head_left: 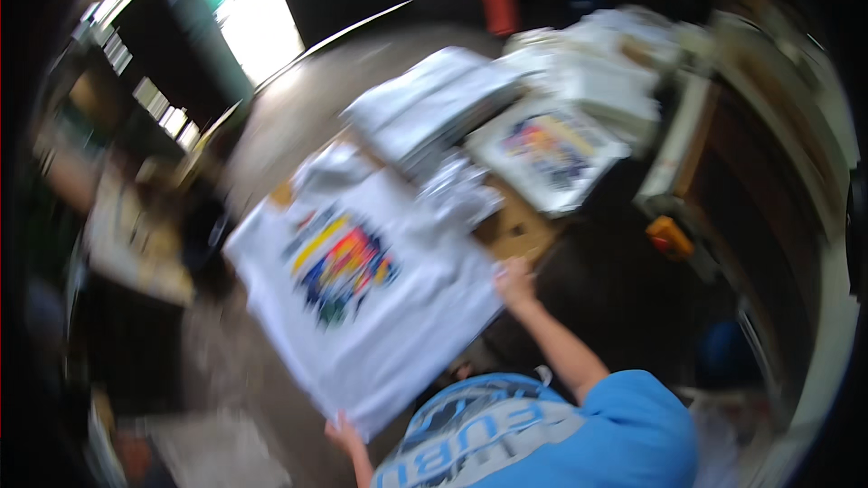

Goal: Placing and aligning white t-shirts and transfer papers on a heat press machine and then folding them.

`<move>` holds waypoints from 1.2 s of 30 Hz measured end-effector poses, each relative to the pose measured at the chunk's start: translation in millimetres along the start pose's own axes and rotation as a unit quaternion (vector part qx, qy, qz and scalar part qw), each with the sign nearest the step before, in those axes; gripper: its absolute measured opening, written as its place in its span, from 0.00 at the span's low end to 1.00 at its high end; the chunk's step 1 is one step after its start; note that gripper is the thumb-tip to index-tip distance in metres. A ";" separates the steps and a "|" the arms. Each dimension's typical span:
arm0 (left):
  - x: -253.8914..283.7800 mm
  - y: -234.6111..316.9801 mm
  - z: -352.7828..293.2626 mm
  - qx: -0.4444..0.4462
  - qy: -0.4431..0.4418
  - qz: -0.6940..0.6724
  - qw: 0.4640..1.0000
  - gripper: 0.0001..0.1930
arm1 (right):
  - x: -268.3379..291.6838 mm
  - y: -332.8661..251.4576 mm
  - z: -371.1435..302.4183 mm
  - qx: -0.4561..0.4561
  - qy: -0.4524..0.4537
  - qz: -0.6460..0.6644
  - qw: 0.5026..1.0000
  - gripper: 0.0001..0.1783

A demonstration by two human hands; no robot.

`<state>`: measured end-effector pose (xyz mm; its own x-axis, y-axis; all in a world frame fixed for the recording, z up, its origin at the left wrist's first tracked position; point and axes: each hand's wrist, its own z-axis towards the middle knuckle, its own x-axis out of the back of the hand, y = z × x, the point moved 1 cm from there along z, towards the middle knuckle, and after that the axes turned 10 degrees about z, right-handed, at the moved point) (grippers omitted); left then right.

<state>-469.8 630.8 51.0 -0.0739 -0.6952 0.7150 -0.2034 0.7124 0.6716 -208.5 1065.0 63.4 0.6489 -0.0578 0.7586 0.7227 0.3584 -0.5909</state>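
Blue fabric is filling the bottom edge, where the wearer's printed shirt (597,438) is covering the torso; two bare forearms are reaching out from it. Just ahead, the left hand (345,436) is grasping the near left corner of a white T-shirt (425,298), its grip closed on the hem; farther up and to the right, the right hand (515,283) is grasping the near right corner, its grip also closed on the cloth. Between the hands and beyond them, the white T-shirt is spreading out flat and slightly rippled, slanting to the upper left; a colourful print (342,262) in yellow, red, blue and black is showing on its upper half. Its far end is lying over a brown worktop (520,230); crumpled clear wrapping (463,194) is sitting just beside it. Farther back, a tall stack of folded white cloth (429,99) is resting on the left; a folded printed garment (549,152) is lying to its right, with more white stacks (606,81) rising behind. Along the right side, a large machine (755,181) is standing, bearing an orange-yellow switch box (669,238); far off at upper left, a bright doorway (262,32) is glowing.
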 end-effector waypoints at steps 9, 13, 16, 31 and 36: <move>11.7 44.2 2.2 -0.192 0.045 0.226 0.954 0.23 | 10.4 -17.8 -10.9 -0.097 -0.116 0.007 0.988 0.11; 18.6 49.6 10.2 -0.187 0.090 0.318 0.925 0.21 | 12.9 -23.0 -15.6 -0.107 -0.110 0.029 0.988 0.13; 3.7 62.7 6.0 -0.305 0.195 0.333 0.871 0.18 | 12.8 -22.6 -11.3 -0.098 -0.124 0.037 0.987 0.14; -8.8 81.5 9.6 -0.491 0.382 0.329 0.711 0.20 | 4.0 -10.5 -12.6 -0.126 -0.152 0.081 0.977 0.15; -12.4 83.1 8.4 -0.488 0.381 0.341 0.707 0.20 | -0.3 -6.7 -8.9 -0.117 -0.138 0.075 0.981 0.15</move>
<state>-494.0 697.8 96.4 0.7936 -0.1687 0.5846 0.4242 0.8422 -0.3328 -211.4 1054.3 64.7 0.6860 0.2451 0.6851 0.6800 0.1191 -0.7235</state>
